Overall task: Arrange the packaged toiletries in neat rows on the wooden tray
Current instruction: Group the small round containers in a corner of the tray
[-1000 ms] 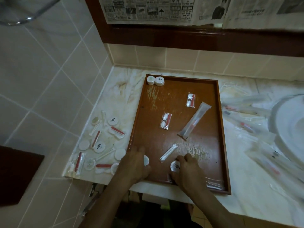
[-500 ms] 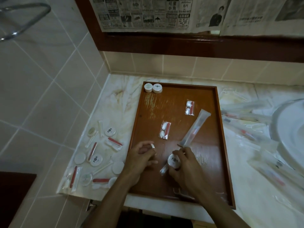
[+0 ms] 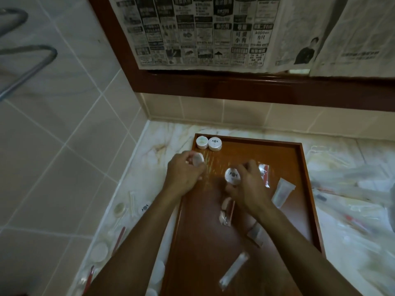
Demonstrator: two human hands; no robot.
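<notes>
A wooden tray (image 3: 303, 167) lies on the marble counter. Two round white packets (image 3: 209, 143) sit side by side in its far left corner. My left hand (image 3: 183, 174) holds a round white packet (image 3: 197, 160) just below them, near the tray's left rim. My right hand (image 3: 249, 186) pinches another round white packet (image 3: 233, 175) over the tray's middle. Loose on the tray lie a red-and-white sachet (image 3: 265, 174), a clear tube packet (image 3: 283, 192), a sachet (image 3: 226, 212) under my right wrist, and a slim stick packet (image 3: 234, 271) near the front.
More round packets and red sticks (image 3: 119, 238) lie scattered on the counter left of the tray. Several clear wrapped packets (image 3: 350, 201) are strewn to the right. A tiled wall stands on the left, a newspaper-covered mirror frame (image 3: 213, 84) behind.
Both hands have lifted from the tray's near edge and moved toward its far end, each carrying a round white packet. The camera has tilted down and closer.
</notes>
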